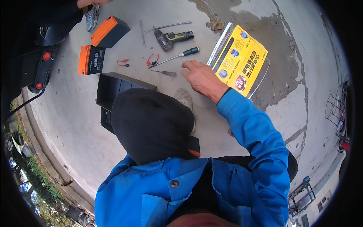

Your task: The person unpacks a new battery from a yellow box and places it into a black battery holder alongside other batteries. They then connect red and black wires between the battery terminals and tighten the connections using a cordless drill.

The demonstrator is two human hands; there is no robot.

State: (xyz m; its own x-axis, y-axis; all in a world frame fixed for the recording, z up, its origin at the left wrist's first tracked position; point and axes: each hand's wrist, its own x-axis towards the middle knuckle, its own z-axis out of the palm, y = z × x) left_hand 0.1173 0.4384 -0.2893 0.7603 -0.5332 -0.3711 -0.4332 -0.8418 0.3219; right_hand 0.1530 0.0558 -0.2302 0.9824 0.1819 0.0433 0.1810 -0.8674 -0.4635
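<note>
My right hand (206, 80) reaches forward, palm down, above the ground beside a yellow printed box (242, 62). Its fingers are loosely bent, with a gap between thumb and forefinger and nothing visible in them. Just past the fingertips lies a long screwdriver (191, 51) with a dark green handle, and a smaller screwdriver (166, 73) rests nearer my knee. Short red-and-black leads (153, 60) lie close to the screwdriver tip. An open black plastic case (123, 85) is partly hidden by my bent knee. My left hand does not show.
A cordless drill (166, 41) and a T-handle wrench (143, 34) lie farther out. Two black batteries with orange tops, a nearer one (90, 60) and a farther one (109, 32), stand at left, near another person's shoe (91, 19). A vehicle's tail light (46, 56) is beyond.
</note>
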